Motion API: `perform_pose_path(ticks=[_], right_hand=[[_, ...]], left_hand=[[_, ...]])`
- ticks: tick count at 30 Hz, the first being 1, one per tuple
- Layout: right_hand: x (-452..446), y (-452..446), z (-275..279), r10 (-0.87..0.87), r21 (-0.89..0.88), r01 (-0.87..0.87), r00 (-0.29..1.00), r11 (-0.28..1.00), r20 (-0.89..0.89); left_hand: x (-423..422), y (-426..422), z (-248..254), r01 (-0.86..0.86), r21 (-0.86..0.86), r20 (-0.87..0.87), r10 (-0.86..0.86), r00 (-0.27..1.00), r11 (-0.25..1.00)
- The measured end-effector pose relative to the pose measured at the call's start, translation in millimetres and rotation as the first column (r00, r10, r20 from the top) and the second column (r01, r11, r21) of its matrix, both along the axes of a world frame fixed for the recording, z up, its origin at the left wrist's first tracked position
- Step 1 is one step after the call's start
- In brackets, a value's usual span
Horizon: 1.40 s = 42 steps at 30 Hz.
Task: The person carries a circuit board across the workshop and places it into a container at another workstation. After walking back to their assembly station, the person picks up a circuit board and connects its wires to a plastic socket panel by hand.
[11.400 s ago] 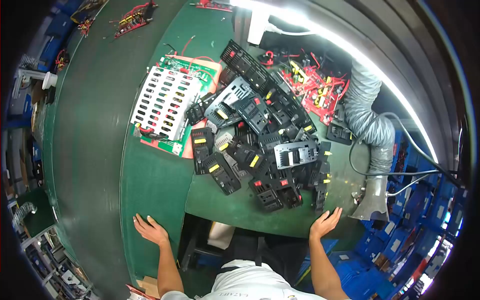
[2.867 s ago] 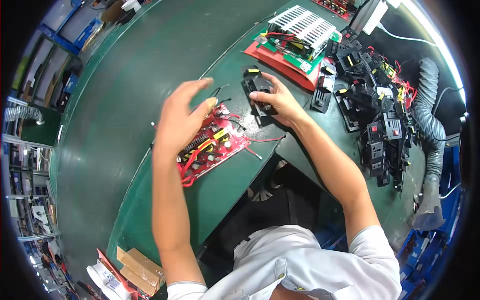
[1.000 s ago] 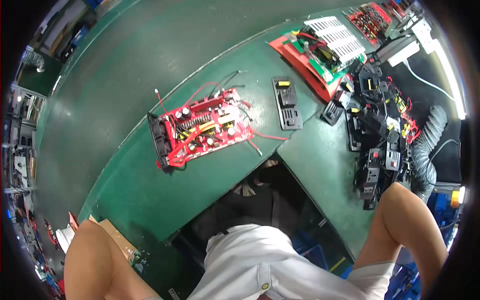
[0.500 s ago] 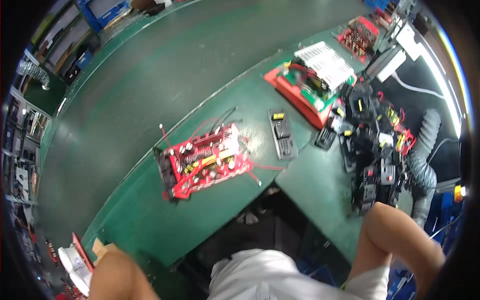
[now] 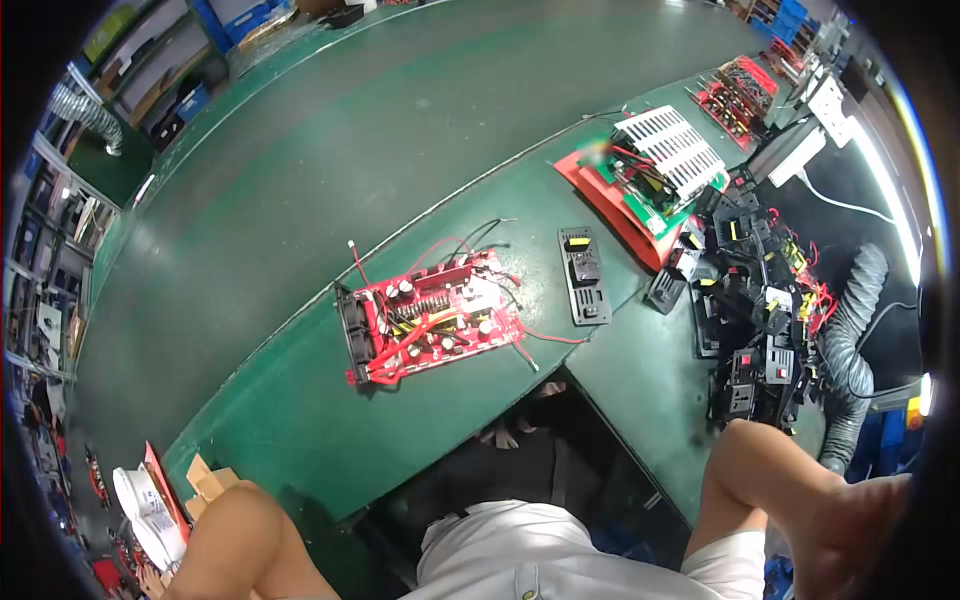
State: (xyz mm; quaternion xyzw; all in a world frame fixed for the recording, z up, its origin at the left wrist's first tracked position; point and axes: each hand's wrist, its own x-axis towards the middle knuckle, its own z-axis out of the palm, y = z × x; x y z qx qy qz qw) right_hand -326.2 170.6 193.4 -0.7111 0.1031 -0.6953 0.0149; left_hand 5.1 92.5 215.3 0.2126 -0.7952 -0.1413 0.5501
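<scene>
A red circuit board [image 5: 440,320] with wires and a black end piece lies on the green bench. To its right a black panel [image 5: 584,276] with a yellow label rests flat, touched by neither hand. My left hand [image 5: 152,580] shows only fingertips at the lower left edge, spread apart beside a cardboard piece, with nothing seen in them. My right arm is bent at the lower right; my right hand [image 5: 865,525] is raised there, dark and blurred, its fingers not distinguishable.
A white slotted cover [image 5: 670,150] sits over a green board on red material. Black panels [image 5: 745,300] are piled at the right, beside a grey flexible duct [image 5: 850,340]. More red boards [image 5: 735,100] lie at the upper right, and white rolls [image 5: 150,520] at the lower left.
The red board was absent in the earliest frame and now lies on the bench. My right hand has let go of the black panel, and both hands have moved back to the lower sides.
</scene>
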Motion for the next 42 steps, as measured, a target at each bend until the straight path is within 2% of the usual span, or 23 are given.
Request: perform_pose_path(ticks=[2, 8, 17, 25, 42], right_hand=[[-2, 2, -4, -0.066, 0.127, 0.077, 0.994, 0.989, -0.085], [-11, 13, 19, -0.119, 0.224, 0.149, 0.983, 0.963, -0.139], [-16, 15, 22, -0.111, 0.277, 0.17, 0.97, 0.946, -0.215], [-13, 4, 16, -0.105, 0.317, 0.17, 0.971, 0.933, -0.214], [-14, 2, -5, -0.109, 0.334, 0.177, 0.971, 0.926, -0.213]], left_hand=[[2, 2, 0, 0.004, 0.002, -0.003, -0.004, 1.0, 1.0], [-1, -8, 11, 0.025, 0.044, 0.025, -0.026, 0.999, 0.999], [3, 0, 15, -0.014, 0.063, -0.004, 0.014, 1.0, 0.998], [5, -2, 8, -0.019, 0.046, 0.038, 0.017, 0.999, 0.999], [0, 7, -2, -0.06, 0.032, -0.01, 0.06, 0.998, 0.998]])
